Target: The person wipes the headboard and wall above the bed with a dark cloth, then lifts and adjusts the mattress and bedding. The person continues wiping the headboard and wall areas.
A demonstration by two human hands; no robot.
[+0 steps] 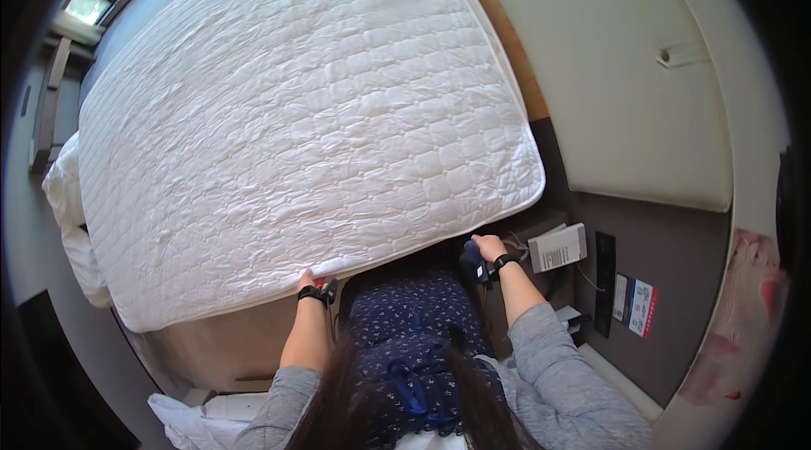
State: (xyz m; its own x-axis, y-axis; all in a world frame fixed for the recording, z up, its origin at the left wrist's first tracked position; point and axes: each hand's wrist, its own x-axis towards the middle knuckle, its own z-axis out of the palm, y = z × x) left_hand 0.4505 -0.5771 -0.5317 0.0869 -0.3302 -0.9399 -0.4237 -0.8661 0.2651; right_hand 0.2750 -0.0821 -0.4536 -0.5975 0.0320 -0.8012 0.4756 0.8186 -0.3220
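A white quilted mattress pad [329, 114] lies over the bed in front of me, with shallow wrinkles across its surface. At its near edge, my left hand [308, 279] grips the border, fingers partly hidden by the fabric. My right hand [489, 247] is just below the same edge, near the right corner, with its fingers curled. Something dark blue [470, 257] shows beside that hand; whether the hand holds it cannot be made out. Both wrists wear black straps with small devices.
A white box with print [559, 247] and cables stand by the bedside at right. Beyond are a padded headboard panel [640, 83], a black socket strip [605, 284] and a printed sign [641, 307]. White bedding [184, 421] lies lower left, more [66, 181] at the bed's foot.
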